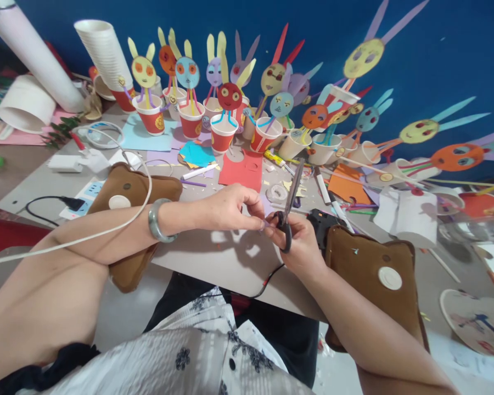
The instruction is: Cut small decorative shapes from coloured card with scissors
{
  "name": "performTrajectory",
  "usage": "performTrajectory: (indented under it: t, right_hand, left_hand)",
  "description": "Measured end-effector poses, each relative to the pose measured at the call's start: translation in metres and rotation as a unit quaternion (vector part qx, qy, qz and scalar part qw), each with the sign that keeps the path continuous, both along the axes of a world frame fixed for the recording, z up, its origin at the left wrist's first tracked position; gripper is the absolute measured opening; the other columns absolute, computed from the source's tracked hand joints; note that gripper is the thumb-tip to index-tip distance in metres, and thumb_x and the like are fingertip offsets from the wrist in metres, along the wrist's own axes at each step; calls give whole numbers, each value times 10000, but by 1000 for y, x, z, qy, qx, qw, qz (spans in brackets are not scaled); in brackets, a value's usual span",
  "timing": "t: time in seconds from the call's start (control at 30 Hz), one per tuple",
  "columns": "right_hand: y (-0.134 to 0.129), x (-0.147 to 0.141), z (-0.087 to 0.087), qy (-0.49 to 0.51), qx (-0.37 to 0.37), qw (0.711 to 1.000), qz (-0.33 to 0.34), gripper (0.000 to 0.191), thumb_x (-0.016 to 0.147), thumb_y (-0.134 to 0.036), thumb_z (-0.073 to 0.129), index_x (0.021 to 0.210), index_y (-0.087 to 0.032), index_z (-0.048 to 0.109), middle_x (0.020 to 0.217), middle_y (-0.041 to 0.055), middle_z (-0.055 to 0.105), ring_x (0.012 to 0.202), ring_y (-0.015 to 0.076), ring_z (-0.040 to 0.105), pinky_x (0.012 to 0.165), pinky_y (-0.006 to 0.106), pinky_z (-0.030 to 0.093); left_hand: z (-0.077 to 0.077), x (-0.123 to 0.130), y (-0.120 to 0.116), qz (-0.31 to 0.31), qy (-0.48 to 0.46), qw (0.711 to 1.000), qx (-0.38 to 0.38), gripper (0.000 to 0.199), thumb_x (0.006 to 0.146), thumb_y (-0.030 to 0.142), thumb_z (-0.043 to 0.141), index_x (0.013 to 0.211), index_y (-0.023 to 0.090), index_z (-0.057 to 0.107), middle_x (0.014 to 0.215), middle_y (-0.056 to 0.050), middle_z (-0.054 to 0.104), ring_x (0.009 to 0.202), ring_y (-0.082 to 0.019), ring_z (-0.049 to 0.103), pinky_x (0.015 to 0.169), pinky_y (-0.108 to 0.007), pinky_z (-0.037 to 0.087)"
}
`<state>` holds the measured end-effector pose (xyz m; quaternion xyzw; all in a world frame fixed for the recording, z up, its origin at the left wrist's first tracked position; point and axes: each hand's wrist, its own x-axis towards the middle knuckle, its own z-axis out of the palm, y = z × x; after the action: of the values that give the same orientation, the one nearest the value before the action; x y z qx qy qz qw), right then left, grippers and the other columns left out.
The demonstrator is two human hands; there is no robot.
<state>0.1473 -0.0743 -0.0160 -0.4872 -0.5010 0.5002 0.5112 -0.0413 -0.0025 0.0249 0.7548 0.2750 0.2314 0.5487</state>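
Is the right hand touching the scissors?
Touching. The head view shows the right hand with fingers through the black handles of the scissors, blades pointing up, no gap visible.

— Was any writing legible on the bench (214,258)?

— None. The red paper cups (152,118) carried round gold emblems, but those were too small to read.

— And the card under the black plug (72,204)?

— It showed blue socket-like shapes, no letters I could read. The yellow glue tube (275,159) bore marks too blurred to make out.
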Motion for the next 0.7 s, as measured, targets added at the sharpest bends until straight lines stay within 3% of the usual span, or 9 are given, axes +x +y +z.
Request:
performTrajectory:
  t: [0.17, 0.37, 0.5, 0.7]
  right_hand:
    - [1, 0, 1, -1, -1, 1000, 2, 342, 591, -365, 926, 627, -197, 631, 654, -17, 614, 601, 120, 509, 571, 263, 437]
    - [5, 12, 2, -23, 48, 999, -10, 399, 746, -590, 774, 702, -215, 645, 666, 3, 579, 634, 159, 511, 615, 312, 419]
    - [6, 16, 7, -38, 70, 995, 58, 496, 796, -708, 657, 740, -219, 596, 752, 33, 593, 707, 189, 531, 654, 332, 412]
    - [2, 15, 14, -149, 72, 975, 148, 572, 800, -781, 580, 817, -209, 584, 857, 62, 622, 740, 195, 537, 700, 344, 424]
  left_hand:
    - [5, -1, 0, 0, 5, 1000, -5, 70, 720, 185, 731, 770, 135, 729, 803, -46, 729, 729, -122, 636, 641, -231, 452]
    - [8, -2, 5, 83, -49, 984, -151, 167, 740, 296, 765, 750, 139, 709, 698, -8, 659, 617, -82, 533, 604, -240, 413]
    - [6, -2, 10, 139, -114, 966, -185, 201, 733, 309, 788, 710, 136, 690, 708, -5, 653, 668, -79, 543, 693, -259, 439]
    - [10, -1, 9, 153, -170, 946, -228, 257, 705, 334, 829, 683, 135, 667, 691, 12, 636, 706, -81, 561, 775, -288, 451]
